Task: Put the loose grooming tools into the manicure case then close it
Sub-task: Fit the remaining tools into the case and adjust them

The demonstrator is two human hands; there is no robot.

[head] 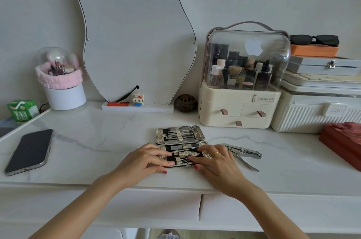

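The manicure case [180, 134] lies open and flat on the white marble table [101, 137], its far half full of steel tools under patterned straps. My left hand [145, 158] rests on the left side of the near half, fingers stretched across it. My right hand [215, 161], with a gold ring, lies on the right side, fingertips touching the tools in the middle. Both thumbs sit at the case's near edge. Two loose metal nail clippers [244, 153] lie on the table just right of my right hand.
A dark phone [29, 150] lies at the left. Behind stand a wavy mirror [134, 43], a cream cosmetics organiser [240, 90], a brush holder [62, 82] and a white ribbed box [316, 113]. A red folded cloth [343, 141] sits at the right edge.
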